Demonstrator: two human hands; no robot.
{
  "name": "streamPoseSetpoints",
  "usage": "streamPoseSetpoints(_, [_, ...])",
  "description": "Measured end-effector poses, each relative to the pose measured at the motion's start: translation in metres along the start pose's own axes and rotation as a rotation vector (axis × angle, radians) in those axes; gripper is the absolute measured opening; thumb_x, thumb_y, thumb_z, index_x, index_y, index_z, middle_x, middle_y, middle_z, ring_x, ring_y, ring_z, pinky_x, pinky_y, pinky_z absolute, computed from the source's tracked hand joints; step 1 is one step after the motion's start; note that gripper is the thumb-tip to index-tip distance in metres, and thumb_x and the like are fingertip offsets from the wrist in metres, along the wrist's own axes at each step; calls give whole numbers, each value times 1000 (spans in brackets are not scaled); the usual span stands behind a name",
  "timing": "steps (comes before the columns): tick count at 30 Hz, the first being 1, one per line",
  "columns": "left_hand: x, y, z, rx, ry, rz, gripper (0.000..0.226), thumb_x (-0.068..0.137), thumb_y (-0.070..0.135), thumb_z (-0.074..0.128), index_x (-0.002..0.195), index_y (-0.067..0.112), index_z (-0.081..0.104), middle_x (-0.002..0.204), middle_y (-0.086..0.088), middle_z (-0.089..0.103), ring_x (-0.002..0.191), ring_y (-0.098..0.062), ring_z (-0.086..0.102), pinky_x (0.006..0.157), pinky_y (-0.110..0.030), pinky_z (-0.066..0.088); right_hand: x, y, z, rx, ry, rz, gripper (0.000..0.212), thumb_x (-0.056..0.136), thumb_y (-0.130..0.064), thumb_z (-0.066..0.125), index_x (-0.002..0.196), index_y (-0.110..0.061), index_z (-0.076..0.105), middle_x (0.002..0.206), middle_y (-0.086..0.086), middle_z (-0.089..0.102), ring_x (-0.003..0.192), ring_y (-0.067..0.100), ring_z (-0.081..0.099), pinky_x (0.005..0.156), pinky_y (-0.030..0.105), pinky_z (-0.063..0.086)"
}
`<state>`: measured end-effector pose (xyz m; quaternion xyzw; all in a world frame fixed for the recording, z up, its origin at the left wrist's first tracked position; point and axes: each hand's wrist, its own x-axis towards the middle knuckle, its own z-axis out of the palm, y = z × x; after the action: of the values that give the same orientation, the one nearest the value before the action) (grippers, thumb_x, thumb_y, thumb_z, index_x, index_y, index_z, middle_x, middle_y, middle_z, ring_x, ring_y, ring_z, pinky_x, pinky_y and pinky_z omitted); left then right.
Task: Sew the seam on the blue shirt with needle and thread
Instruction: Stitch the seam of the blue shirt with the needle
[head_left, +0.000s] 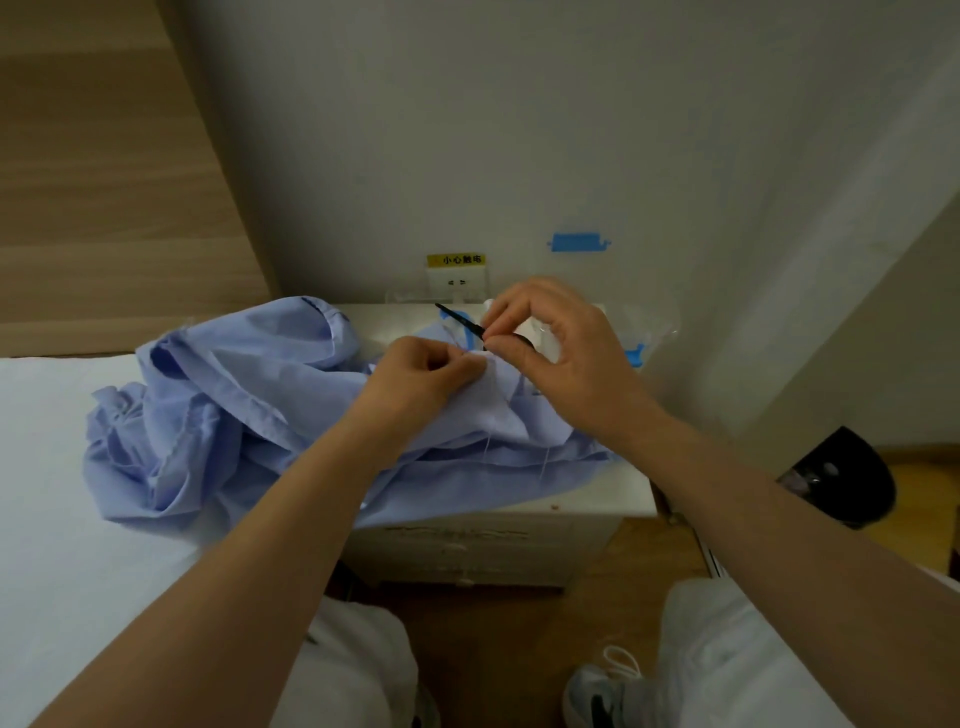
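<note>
Our left hand (421, 369) pinched a small fold of the blue shirt (234, 395) tight between thumb and curled fingers, above the middle of the white nightstand (597, 499). Our right hand (550, 348), just beside it, gripped small black scissors (462, 323); their long axis slanted, tips pointing toward the nightstand's back left. The shirt lay crumpled over the nightstand's top and off its left side. White thread (544, 467) hung near its front edge.

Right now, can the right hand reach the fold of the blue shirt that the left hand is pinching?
Probably yes. The right hand, holding black scissors, is right beside the fold that the left hand pinches on the blue shirt; nothing lies between them.
</note>
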<state>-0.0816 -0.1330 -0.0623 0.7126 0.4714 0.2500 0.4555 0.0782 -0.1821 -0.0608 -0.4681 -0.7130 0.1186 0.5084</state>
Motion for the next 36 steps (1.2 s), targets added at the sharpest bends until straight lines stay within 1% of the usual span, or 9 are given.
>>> streamPoseSetpoints(4, [5,-7,-2,40,122,5,36,94,14,54,61,7,42,57,-9,25,53,-14,21,50,-25,21,5,-21,-16,598,-150,350,9,99,-13,48,91,-8,49,77,-1,72,86,9,70,82,24,54])
streamPoseSetpoints(10, [9,-8,-4,-73,256,-9,39,96,22,54,60,11,44,56,-5,32,50,-9,27,45,-17,25,-2,-27,-37,919,-1532,626,13,100,-6,39,102,-10,51,59,-4,53,56,9,61,67,32,59])
streamPoseSetpoints(13, [9,-7,-4,-114,286,14,35,96,22,54,65,5,51,59,-6,37,47,-5,29,44,-15,26,-3,-32,-35,783,-1330,665,19,103,-6,36,98,-14,53,60,-5,44,47,6,46,52,22,52])
streamPoseSetpoints(18, [7,-3,0,-157,263,70,25,96,18,55,71,13,59,57,11,54,53,1,48,49,-4,38,3,-20,-13,231,-233,536,6,94,-20,61,91,-15,62,44,-11,39,41,4,32,48,18,32])
streamPoseSetpoints(22, [5,0,3,-116,248,82,22,96,22,55,80,13,68,62,7,60,53,6,50,49,-4,38,0,-12,4,12,-1,367,12,85,-25,72,88,-17,63,42,-11,39,42,8,36,49,17,30])
streamPoseSetpoints(29, [3,2,4,-186,158,40,25,95,24,57,88,5,72,70,-5,65,56,2,54,51,-8,42,1,3,19,-296,69,306,7,86,-27,70,87,-20,71,51,-14,42,52,4,43,62,37,48])
streamPoseSetpoints(31, [3,1,3,-191,167,19,25,95,22,56,87,3,70,72,-8,64,59,-3,54,54,-12,43,1,-1,14,-233,24,218,7,87,-25,69,81,-23,67,47,-14,41,50,4,45,58,28,45])
streamPoseSetpoints(33, [4,0,1,-244,186,-12,25,94,20,56,83,0,66,69,-11,59,64,-11,52,61,-22,45,1,-13,6,-105,-282,181,9,88,-21,69,80,-24,64,49,-14,49,52,1,49,56,13,36])
streamPoseSetpoints(36, [6,-1,0,-274,218,-37,32,93,21,57,80,-8,60,71,-13,50,66,-15,45,61,-28,38,-3,-30,-6,33,-1144,304,10,90,-20,66,95,-12,70,69,-14,63,58,-2,51,60,13,40])
